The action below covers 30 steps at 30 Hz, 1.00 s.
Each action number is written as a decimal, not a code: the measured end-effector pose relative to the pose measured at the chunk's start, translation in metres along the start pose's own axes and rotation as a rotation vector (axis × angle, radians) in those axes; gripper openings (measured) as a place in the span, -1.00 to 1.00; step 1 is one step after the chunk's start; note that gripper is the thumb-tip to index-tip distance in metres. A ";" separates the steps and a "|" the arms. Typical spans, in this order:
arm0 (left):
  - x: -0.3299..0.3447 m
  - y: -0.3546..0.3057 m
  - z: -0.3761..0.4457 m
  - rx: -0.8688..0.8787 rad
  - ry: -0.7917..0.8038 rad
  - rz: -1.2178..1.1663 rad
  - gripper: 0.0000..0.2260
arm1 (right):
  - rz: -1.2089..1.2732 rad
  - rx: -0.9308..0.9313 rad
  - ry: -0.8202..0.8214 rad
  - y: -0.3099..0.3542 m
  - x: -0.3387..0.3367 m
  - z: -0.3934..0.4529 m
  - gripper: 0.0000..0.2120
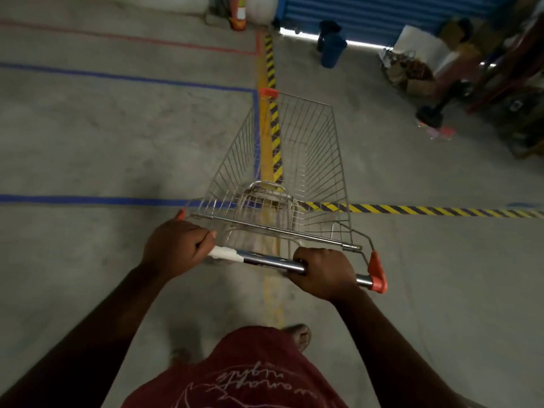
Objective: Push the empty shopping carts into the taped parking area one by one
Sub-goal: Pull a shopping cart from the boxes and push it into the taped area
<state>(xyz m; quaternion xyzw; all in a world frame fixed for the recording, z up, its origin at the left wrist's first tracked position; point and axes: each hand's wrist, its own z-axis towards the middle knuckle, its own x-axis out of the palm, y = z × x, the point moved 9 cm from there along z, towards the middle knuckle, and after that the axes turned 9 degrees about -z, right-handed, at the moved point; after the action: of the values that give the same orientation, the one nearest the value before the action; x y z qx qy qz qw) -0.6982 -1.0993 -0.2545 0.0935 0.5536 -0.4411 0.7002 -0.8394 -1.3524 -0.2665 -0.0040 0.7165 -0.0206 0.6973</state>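
Observation:
An empty wire shopping cart (321, 160) with orange corner caps stands in front of me, its nose pointing away. My left hand (176, 245) grips the left end of its metal handle bar (265, 259). My right hand (323, 272) grips the bar near its right end. The basket straddles a yellow-and-black striped tape line (272, 75) that runs away from me. Blue tape lines (88, 199) mark a rectangle on the concrete floor to the left of the cart. A red tape outline (147, 39) lies farther back on the left.
A second striped tape line (441, 210) runs off to the right. A blue bin (332, 53) stands by a blue roller shutter (382, 13) ahead. Boxes and clutter (412, 69) crowd the right side. A fire extinguisher (238, 13) stands at the back.

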 end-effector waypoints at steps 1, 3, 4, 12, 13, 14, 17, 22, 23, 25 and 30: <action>-0.013 0.018 -0.012 -0.010 -0.004 0.003 -0.55 | 0.004 -0.034 -0.059 0.024 -0.004 0.003 -0.58; -0.039 0.050 -0.036 -0.026 -0.023 0.007 -0.56 | 0.018 -0.086 -0.138 0.070 -0.013 0.012 -0.55; -0.052 0.065 -0.047 -0.036 -0.039 0.006 -0.58 | 0.018 -0.102 -0.152 0.092 -0.015 0.017 -0.54; -0.146 0.172 -0.140 -0.150 -0.182 0.058 -0.66 | 0.072 -0.347 -0.326 0.251 -0.036 0.071 -0.55; -0.157 0.181 -0.153 -0.157 -0.218 0.056 -0.71 | 0.077 -0.378 -0.344 0.268 -0.037 0.079 -0.56; -0.167 0.188 -0.165 -0.159 -0.253 0.050 -0.77 | 0.079 -0.407 -0.356 0.284 -0.038 0.088 -0.56; -0.188 0.208 -0.197 -0.166 -0.300 0.051 -0.91 | 0.079 -0.475 -0.397 0.330 -0.038 0.117 -0.60; -0.204 0.280 -0.221 -0.277 -0.211 -0.006 -0.53 | 0.114 -0.578 -0.340 0.413 -0.034 0.173 -0.62; -0.213 0.298 -0.222 -0.297 -0.218 -0.021 -0.55 | 0.130 -0.588 -0.343 0.431 -0.034 0.186 -0.62; -0.235 0.336 -0.225 -0.322 -0.247 -0.043 -0.57 | 0.185 -0.623 -0.414 0.465 -0.037 0.211 -0.63; -0.283 0.439 -0.247 -0.438 -0.302 -0.059 -0.58 | 0.374 -0.756 -0.631 0.549 -0.055 0.270 -0.86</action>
<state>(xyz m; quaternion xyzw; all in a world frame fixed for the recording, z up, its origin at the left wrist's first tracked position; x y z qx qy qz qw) -0.5518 -0.5403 -0.2602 -0.1430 0.5276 -0.3400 0.7653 -0.5550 -0.8082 -0.2383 -0.1335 0.4177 0.3664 0.8206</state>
